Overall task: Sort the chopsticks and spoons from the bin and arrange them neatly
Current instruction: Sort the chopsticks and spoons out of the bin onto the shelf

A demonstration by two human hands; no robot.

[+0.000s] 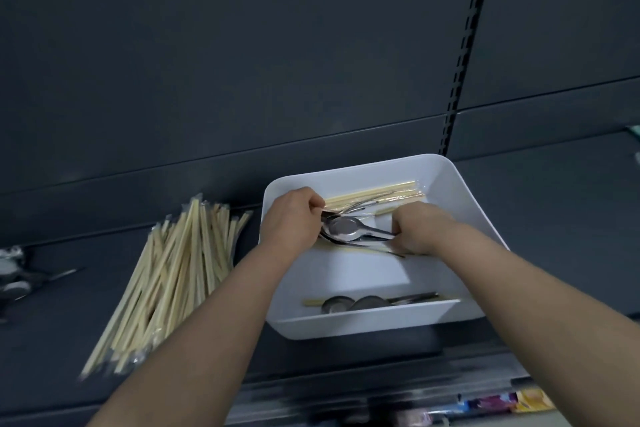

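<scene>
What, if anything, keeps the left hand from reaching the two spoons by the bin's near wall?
Likely reachable: the near-wall spoons lie uncovered in the open bin. Only snag: left hand and right hand both grip a spoon bundle.

Single head-worn view, looking forward and down, close over shelf point(69, 305), wide-angle.
</scene>
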